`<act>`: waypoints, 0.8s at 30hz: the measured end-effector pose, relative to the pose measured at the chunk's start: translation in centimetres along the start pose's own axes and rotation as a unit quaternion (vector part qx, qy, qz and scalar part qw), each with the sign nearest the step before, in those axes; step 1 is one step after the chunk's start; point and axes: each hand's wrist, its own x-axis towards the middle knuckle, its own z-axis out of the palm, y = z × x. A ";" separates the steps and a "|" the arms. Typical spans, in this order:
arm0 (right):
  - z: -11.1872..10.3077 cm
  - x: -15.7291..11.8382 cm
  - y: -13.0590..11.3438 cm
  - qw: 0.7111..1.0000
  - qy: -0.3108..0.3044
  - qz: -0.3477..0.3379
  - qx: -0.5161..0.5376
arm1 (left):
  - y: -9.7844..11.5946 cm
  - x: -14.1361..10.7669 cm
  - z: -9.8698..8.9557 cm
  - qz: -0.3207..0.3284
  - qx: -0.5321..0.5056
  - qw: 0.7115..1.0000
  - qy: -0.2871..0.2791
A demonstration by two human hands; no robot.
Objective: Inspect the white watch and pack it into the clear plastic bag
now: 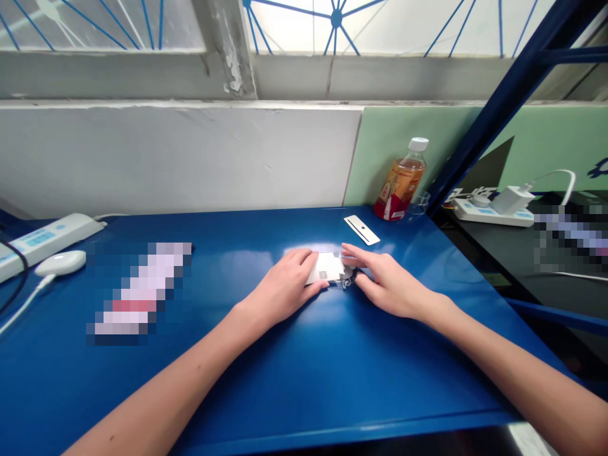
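On the blue tabletop, my left hand (292, 282) grips the left end of a small flat white packet (327, 265), fingers along the far side and thumb along the near edge. The packet carries a small grey square print. At its right end lie some clear, shiny bits and what looks like a small chain (346, 278), too small to make out fully. My right hand (387, 282) is beside these bits, its thumb and fingers apart; whether its fingertips touch them I cannot tell. Behind the hands lies a white card (361, 230) with a dark slot.
A bottle (401, 180) with a white cap stands at the back right by a blue post (489, 101). A blurred-out phone-like object (142, 294), a white charger (61, 263) and a power strip (52, 237) lie at left. Another power strip (494, 212) sits beyond the post.
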 end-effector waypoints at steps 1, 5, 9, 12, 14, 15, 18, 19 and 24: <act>0.3 0.0 -0.1 1.000 -0.005 0.010 0.028 | 0.0 0.0 0.0 0.001 0.000 1.000 -0.001; 1.3 0.1 -0.1 0.982 0.014 0.087 0.170 | 0.2 0.1 0.0 0.000 -0.003 1.000 0.001; 1.5 0.7 0.2 0.937 0.045 0.184 0.294 | 0.3 0.0 0.0 -0.010 -0.010 1.000 0.008; 1.2 1.0 0.3 0.922 0.056 0.208 0.321 | 0.3 0.0 0.2 -0.014 -0.012 1.000 0.006; 1.1 1.1 0.3 0.919 0.059 0.208 0.329 | 0.3 0.0 0.4 -0.018 -0.005 1.000 0.002; 1.1 1.2 0.3 0.919 0.058 0.206 0.332 | 0.3 0.0 0.5 -0.020 0.003 1.000 -0.002; 1.1 1.3 0.4 0.922 0.073 0.196 0.326 | 0.4 0.1 0.7 -0.025 0.035 0.999 -0.033; 1.1 1.4 0.5 0.925 0.089 0.189 0.317 | 0.3 0.1 0.8 -0.024 0.044 0.998 -0.047; 0.8 1.3 1.6 0.950 0.178 0.164 0.199 | 0.3 0.1 0.7 -0.017 0.067 0.995 -0.078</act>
